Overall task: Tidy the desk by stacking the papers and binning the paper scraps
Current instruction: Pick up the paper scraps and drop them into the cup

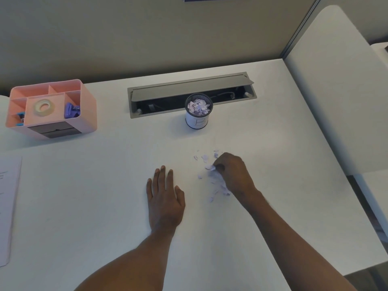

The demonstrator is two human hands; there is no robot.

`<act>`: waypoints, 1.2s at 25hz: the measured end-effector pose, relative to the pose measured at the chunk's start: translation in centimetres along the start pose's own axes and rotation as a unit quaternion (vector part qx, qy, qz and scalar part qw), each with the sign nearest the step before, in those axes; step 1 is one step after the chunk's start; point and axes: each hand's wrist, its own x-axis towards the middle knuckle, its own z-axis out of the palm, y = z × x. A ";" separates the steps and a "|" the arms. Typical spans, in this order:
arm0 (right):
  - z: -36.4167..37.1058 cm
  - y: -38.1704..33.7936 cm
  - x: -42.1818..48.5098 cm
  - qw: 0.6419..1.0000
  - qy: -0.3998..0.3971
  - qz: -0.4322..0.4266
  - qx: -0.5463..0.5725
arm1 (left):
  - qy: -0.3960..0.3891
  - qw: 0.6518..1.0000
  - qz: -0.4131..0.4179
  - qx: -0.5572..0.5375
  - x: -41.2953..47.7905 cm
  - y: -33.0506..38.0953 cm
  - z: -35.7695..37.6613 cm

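Observation:
Several small pale-lilac paper scraps point(212, 179) lie scattered on the white desk point(105, 185), right of centre. My right hand point(233, 173) sits over them with curled fingers, pinching a clump of scraps. My left hand point(163, 196) rests flat on the desk, fingers straight, just left of the scraps. A small mesh bin point(198, 111) with a white label stands behind them, filled with scraps. A stack of papers point(8, 202) lies at the desk's left edge, partly cut off.
A pink desk organiser point(50, 108) with a tape roll and clips stands at the back left. An open grey cable tray point(189, 93) is set into the desk behind the bin. A white partition point(336, 97) borders the right side.

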 end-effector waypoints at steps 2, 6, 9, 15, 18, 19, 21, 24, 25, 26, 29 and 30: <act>-2.2 -0.9 1.0 0.999 0.023 0.031 0.034 | 0.003 1.000 -0.002 -0.002 0.0 0.0 0.0; -5.7 -3.5 4.0 0.988 0.075 0.037 0.132 | 0.004 1.000 -0.002 -0.005 0.0 0.1 0.1; -6.9 -6.2 7.7 0.977 0.129 0.012 0.170 | -0.003 1.000 -0.006 -0.004 0.1 0.1 0.1; -5.8 -8.9 16.0 0.995 0.090 0.001 -0.035 | -0.008 1.000 -0.006 -0.002 0.1 0.0 0.3; -4.7 -10.0 17.5 0.979 -0.012 0.023 -0.201 | -0.007 1.000 -0.006 -0.003 0.1 0.0 0.3; -4.4 -10.3 17.4 0.973 -0.012 0.019 -0.229 | -0.007 1.000 -0.005 -0.001 0.0 -0.1 0.3; -3.8 -10.6 17.2 0.963 0.014 -0.012 -0.269 | -0.005 1.000 -0.004 -0.001 0.0 -0.2 0.3; -3.7 -11.1 17.4 0.959 0.010 -0.011 -0.284 | -0.006 1.000 -0.005 -0.005 0.1 -0.1 0.3; -4.0 -11.2 17.5 0.960 -0.005 -0.001 -0.281 | -0.006 1.000 -0.006 -0.005 0.1 0.0 0.3; -4.3 -11.3 17.4 0.960 -0.016 0.006 -0.280 | -0.005 1.000 -0.006 -0.006 0.0 -0.1 0.3; -4.8 -11.5 16.4 0.954 -0.002 -0.015 -0.299 | -0.003 1.000 -0.006 -0.008 0.1 -0.1 0.3; -4.7 -11.6 16.0 0.951 0.003 -0.026 -0.308 | -0.003 1.000 -0.005 -0.007 0.1 -0.1 0.3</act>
